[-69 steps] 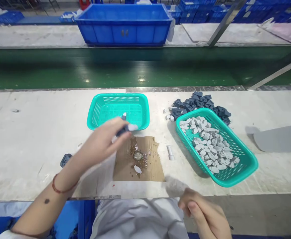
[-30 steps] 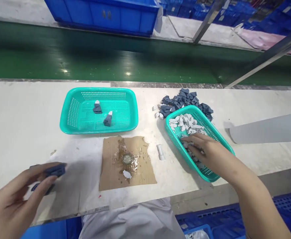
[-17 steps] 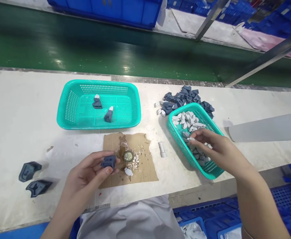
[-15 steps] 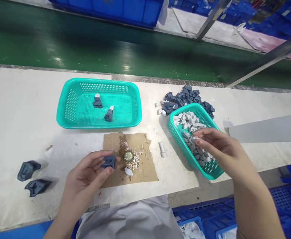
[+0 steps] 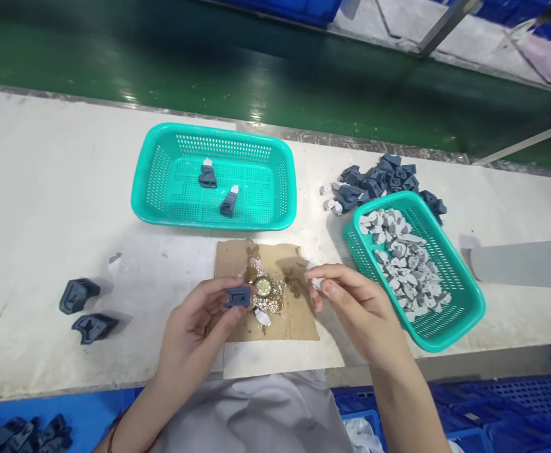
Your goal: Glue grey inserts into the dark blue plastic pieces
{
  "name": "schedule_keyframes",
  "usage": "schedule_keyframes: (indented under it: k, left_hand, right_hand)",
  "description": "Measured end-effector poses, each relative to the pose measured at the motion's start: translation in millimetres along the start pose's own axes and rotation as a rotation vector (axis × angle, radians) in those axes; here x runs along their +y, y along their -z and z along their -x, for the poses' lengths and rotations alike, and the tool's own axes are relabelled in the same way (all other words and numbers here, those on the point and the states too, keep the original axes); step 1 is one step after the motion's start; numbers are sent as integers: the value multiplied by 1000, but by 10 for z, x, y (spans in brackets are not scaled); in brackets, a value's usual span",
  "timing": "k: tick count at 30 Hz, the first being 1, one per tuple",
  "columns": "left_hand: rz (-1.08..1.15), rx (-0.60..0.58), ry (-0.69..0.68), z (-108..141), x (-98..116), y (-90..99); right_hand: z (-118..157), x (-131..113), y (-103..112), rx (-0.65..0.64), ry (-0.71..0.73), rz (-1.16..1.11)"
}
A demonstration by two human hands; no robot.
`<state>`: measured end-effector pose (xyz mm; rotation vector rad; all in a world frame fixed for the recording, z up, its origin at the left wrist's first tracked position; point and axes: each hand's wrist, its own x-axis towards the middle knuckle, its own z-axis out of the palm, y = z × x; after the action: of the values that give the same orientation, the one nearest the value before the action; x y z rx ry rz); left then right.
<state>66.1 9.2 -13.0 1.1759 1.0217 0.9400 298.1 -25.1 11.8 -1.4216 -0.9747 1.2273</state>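
Between the thumb and fingers of my left hand (image 5: 200, 327) is a dark blue-grey plastic part (image 5: 238, 296) with a rectangular opening. My right hand (image 5: 358, 308) pinches a small white plastic piece (image 5: 317, 283), partly covered by the fingers. Both hands are over or beside a brown cardboard sheet (image 5: 299, 321), a gap between them. On the cardboard stand a small round container (image 5: 263, 287) amid a wet, shiny spill and a loose white piece (image 5: 261, 316). Right of my right hand, a green basket (image 5: 464, 296) holds many white and grey pieces (image 5: 412, 264).
A larger green basket (image 5: 214, 220) at the back holds two joined dark-and-white parts. Two dark parts (image 5: 87, 311) lie on the left of the white table (image 5: 30, 220). A heap of dark parts (image 5: 384, 179) sits behind the right basket. Blue crates (image 5: 516, 409) stand below the edge.
My right hand has left the right basket and moved left to the cardboard with the white piece. My left hand still holds the dark part. The view has shifted.
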Motion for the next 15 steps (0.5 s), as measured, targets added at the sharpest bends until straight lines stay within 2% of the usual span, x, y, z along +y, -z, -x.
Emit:
schedule_keyframes:
  k: [4, 11, 15]
  left_hand:
    - [-7, -19, 14, -18, -6, 18]
    - [-22, -35, 4, -25, 38, 12]
    - [7, -31, 1, -26, 46, -8]
  right_hand:
    - [7, 25, -167, 85, 42, 308]
    - [-86, 20, -343, -139, 307, 688]
    - [-107, 38, -366, -168, 360, 797]
